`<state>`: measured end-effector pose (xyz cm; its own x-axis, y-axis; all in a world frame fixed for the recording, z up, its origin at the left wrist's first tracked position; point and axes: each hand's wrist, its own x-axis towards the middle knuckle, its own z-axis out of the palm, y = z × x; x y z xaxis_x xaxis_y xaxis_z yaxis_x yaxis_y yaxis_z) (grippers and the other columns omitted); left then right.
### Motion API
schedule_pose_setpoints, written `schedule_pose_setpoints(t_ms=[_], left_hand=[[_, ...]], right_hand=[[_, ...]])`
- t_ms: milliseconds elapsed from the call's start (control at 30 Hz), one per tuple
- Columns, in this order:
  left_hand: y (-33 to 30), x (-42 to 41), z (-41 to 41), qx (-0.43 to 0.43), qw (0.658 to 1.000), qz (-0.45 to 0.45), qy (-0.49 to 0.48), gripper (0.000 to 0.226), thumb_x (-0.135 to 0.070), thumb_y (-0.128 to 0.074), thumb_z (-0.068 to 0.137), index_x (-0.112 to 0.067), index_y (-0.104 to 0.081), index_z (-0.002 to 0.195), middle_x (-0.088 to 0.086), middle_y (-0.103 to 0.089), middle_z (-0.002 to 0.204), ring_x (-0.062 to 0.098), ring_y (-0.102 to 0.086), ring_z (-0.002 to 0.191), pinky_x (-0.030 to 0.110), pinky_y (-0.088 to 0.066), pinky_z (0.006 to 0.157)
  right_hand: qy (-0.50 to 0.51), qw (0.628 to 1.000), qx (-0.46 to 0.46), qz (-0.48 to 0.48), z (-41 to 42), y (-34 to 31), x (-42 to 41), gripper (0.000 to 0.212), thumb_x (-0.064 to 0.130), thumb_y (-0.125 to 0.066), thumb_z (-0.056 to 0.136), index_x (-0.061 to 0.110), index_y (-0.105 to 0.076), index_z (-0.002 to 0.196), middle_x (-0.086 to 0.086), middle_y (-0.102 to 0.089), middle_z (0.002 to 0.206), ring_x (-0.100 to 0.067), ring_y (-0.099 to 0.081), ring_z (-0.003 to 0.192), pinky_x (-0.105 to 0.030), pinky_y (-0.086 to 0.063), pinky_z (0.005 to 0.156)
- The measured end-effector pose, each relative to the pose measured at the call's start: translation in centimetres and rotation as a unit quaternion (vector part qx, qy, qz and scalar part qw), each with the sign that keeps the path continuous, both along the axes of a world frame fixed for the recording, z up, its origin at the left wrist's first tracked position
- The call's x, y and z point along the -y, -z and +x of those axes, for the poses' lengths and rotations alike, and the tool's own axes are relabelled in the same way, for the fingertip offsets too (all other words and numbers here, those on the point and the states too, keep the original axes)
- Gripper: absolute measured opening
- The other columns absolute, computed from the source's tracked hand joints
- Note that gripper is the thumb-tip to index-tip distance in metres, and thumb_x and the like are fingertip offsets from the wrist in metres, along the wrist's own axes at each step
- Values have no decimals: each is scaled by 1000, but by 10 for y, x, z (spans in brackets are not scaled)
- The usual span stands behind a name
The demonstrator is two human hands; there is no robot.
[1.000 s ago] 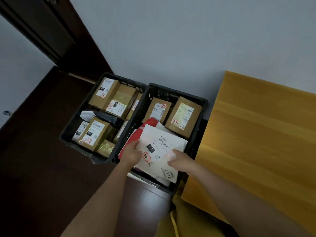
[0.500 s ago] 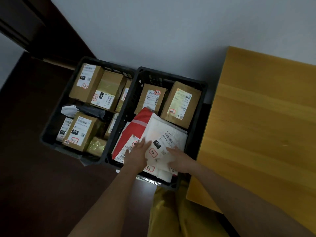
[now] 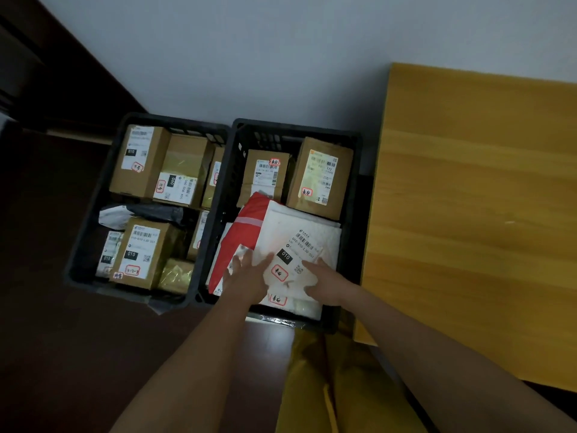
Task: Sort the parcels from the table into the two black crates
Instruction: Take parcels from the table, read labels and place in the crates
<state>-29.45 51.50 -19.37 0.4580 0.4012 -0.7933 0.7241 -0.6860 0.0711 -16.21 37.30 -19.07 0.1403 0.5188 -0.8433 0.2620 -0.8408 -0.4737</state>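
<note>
- I see both hands flat, fingers spread, no grip: left hand (image 3: 246,276) and right hand (image 3: 327,281) press the white padded mailer (image 3: 299,242).
- Soft, rectangular, it lies atop a glossy red bag (image 3: 246,226) in the right crate (image 3: 352,245).

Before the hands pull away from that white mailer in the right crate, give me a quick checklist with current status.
1. White mailer inside the right crate: ok.
2. Mailer lying flat on the red parcel: ok.
3. Left hand fingers straight, not gripping: ok.
4. Right hand released from mailer: cannot tell.
5. Visible part of the table free of parcels: ok.
6. Left crate sorted correctly: cannot tell, labels unreadable.
</note>
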Motion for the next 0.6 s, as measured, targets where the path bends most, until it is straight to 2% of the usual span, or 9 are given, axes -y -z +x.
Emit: schedule_pose_setpoints(t_ms=[167,267,400,467,600], left_hand=[[-23,-7,-8,65,997,-28,-30,69,-23,-52,99,-44,-14,153,4,6,163,35,-2,148,51,-23,116],[-37,-13,-4,81,996,-30,-38,68,-23,-53,99,-42,-16,153,6,5,163,35,-2,148,49,-21,118],[-62,-18,19,127,992,1,6,72,-25,-54,98,-38,-11,155,10,1,163,40,-3,147,52,-18,119],[-76,-15,38,152,988,23,22,74,-28,-55,98,-38,-8,155,7,4,163,39,-2,147,55,-20,117],[-98,5,80,220,973,35,68,77,-43,-54,97,-42,-2,154,3,8,164,37,0,148,55,-19,117]], right_hand=[[45,998,17,48,3,-28,4,73,19,-52,100,26,-8,158,-6,11,165,-24,-6,152,-32,-26,118],[72,994,40,73,5,-44,8,74,19,-53,99,27,-8,158,-6,6,165,-24,-6,152,-27,-19,117],[127,981,77,123,7,-67,17,80,16,-59,96,30,-8,157,-3,0,165,-22,-11,151,-29,-19,118],[142,974,105,144,11,-79,25,85,18,-63,94,29,-8,158,-3,-2,166,-22,-8,151,-33,-16,119],[147,966,165,132,29,-100,47,101,34,-72,86,41,1,156,-1,7,165,-33,8,151,-53,-8,120]])
